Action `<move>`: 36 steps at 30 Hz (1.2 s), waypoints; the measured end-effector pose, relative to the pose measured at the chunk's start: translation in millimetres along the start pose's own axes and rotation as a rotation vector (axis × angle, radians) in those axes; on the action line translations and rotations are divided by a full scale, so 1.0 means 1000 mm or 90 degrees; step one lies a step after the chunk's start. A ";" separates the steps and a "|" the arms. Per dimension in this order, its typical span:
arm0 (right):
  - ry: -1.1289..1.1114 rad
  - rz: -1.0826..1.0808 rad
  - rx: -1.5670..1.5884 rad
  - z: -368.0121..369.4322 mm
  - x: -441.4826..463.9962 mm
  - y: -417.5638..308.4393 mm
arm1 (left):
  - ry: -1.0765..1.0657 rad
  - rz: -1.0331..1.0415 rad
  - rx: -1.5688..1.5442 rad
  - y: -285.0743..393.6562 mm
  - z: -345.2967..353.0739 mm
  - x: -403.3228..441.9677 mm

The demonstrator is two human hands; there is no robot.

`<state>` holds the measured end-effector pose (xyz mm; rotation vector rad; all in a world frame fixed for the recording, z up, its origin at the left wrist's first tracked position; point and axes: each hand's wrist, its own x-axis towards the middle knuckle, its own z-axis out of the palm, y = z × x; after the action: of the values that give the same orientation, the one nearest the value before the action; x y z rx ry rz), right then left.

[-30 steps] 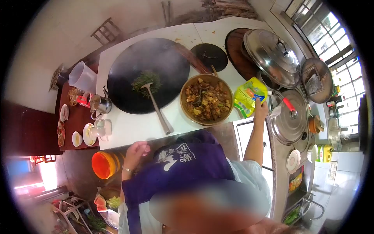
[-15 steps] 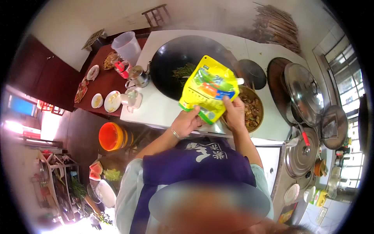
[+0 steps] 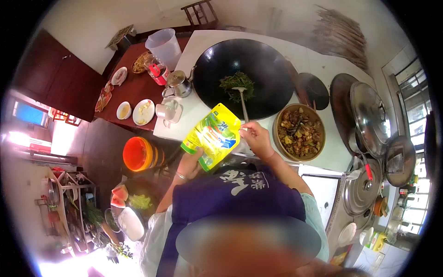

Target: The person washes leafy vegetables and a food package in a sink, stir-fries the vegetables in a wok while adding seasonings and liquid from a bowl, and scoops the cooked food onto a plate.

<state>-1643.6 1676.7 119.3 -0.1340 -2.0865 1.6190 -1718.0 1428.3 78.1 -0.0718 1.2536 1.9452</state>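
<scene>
A yellow and green pouch (image 3: 213, 136) is held between my two hands at the counter's front edge. My left hand (image 3: 190, 164) grips its lower left part. My right hand (image 3: 256, 138) has its fingers pinched at the pouch's upper right corner, where the spout is; the cap cannot be made out. Beyond the pouch, a large black wok (image 3: 272, 69) holds green vegetables (image 3: 236, 86), with a metal spatula (image 3: 244, 105) resting in them. To the right of my right hand stands a bowl of browned food (image 3: 300, 132).
A kettle (image 3: 177, 84) and a pale mug (image 3: 167, 111) stand left of the wok. Plates lie on the red table (image 3: 138, 87). An orange bucket (image 3: 138, 153) is on the floor. At the right are metal lids (image 3: 369, 115) and a red-handled utensil (image 3: 368, 170).
The pouch has come from beside the bowl to in front of my body. My left hand has taken hold of it. My right hand has shifted to its spout corner. The view has turned.
</scene>
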 end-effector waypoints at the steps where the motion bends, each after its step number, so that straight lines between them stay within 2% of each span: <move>1: -0.063 0.018 -0.063 -0.003 -0.002 -0.001 | 0.050 -0.001 0.052 -0.003 -0.005 -0.002; 4: -0.119 -0.120 -0.176 -0.002 0.000 -0.001 | 0.131 -0.009 0.267 0.006 -0.008 -0.011; 7: -0.082 0.027 -0.079 0.000 -0.001 -0.011 | 0.094 0.011 0.432 0.016 -0.023 -0.007; 8: -0.066 0.029 -0.073 0.000 -0.002 -0.005 | 0.066 0.023 0.473 0.024 -0.023 -0.005; 10: -0.032 0.035 -0.059 -0.001 -0.006 0.010 | 0.030 0.031 0.421 0.037 -0.017 -0.004; 13: 0.006 -0.189 -0.069 -0.007 0.001 0.001 | -0.032 -0.001 0.387 0.054 -0.014 0.004; 16: -0.005 -0.247 -0.101 -0.014 0.004 -0.015 | -0.055 -0.023 0.387 0.060 -0.013 0.012; 19: 0.005 0.213 0.290 -0.010 -0.005 -0.018 | -0.063 -0.026 0.411 0.065 -0.009 0.023; 22: -0.095 0.388 0.232 -0.023 -0.006 0.002 | -0.074 -0.030 0.435 0.067 -0.002 0.030; 26: 0.013 0.182 0.186 -0.015 -0.010 0.004 | -0.094 -0.028 0.442 0.070 -0.001 0.042; 29: 0.081 -0.103 -0.040 -0.019 -0.007 -0.001 | -0.109 -0.049 0.432 0.075 0.001 0.051; 32: 0.052 -0.236 -0.227 -0.030 -0.007 0.002 | -0.136 -0.152 0.426 0.085 -0.002 0.062; 35: 0.034 -0.344 -0.296 -0.039 -0.008 -0.002 | -0.169 -0.245 0.430 0.099 -0.004 0.071; 36: 0.043 -0.339 -0.296 -0.042 -0.007 -0.004 | -0.181 -0.268 0.431 0.102 -0.002 0.074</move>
<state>-1618.0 1709.6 128.2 0.1968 -2.1670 0.8013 -1835.1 1451.6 119.8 0.2564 1.4917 1.0672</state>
